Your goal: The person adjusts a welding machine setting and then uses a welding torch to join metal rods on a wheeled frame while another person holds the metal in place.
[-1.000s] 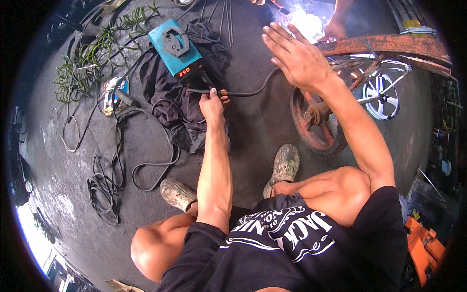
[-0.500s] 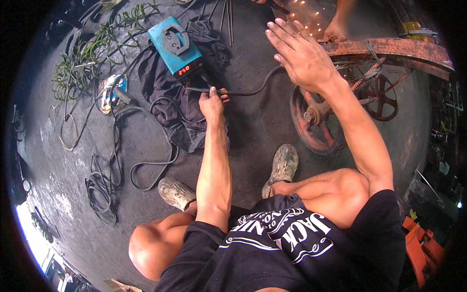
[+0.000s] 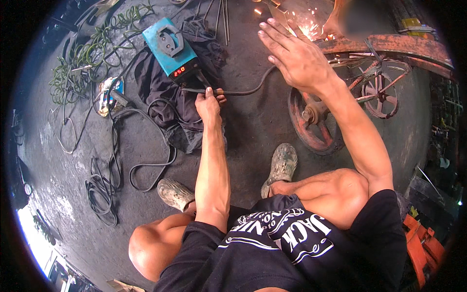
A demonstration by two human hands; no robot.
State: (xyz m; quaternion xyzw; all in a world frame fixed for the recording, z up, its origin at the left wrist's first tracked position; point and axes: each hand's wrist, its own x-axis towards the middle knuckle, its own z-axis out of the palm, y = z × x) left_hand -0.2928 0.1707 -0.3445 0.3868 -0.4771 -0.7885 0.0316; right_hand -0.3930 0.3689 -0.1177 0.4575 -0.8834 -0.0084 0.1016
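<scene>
My left hand [image 3: 209,108] pinches a black welding cable [image 3: 250,91] close to where it meets the front of a teal welding machine [image 3: 171,51]. That machine has a grey top handle and a lit red display, and it rests on a dark crumpled cloth [image 3: 155,109]. My right hand [image 3: 304,63] is raised with its fingers stretched flat and holds nothing. Just beyond its fingertips, bright welding sparks [image 3: 311,28] fly near another person's arm [image 3: 332,22]. The cable runs rightward and passes out of sight behind my right hand.
A rusty red metal frame [image 3: 408,47] with spoked wheels [image 3: 318,124] stands at the right. Coiled green hose [image 3: 109,36] and loose black cables [image 3: 99,190] cover the floor at the left. Thin rods [image 3: 223,22] lie at the far side. Orange metal parts [image 3: 423,241] sit at lower right.
The sparks have grown brighter and larger. The welding machine and cloth appear slightly further left in view. Both hands keep nearly the same pose, the left still on the cable.
</scene>
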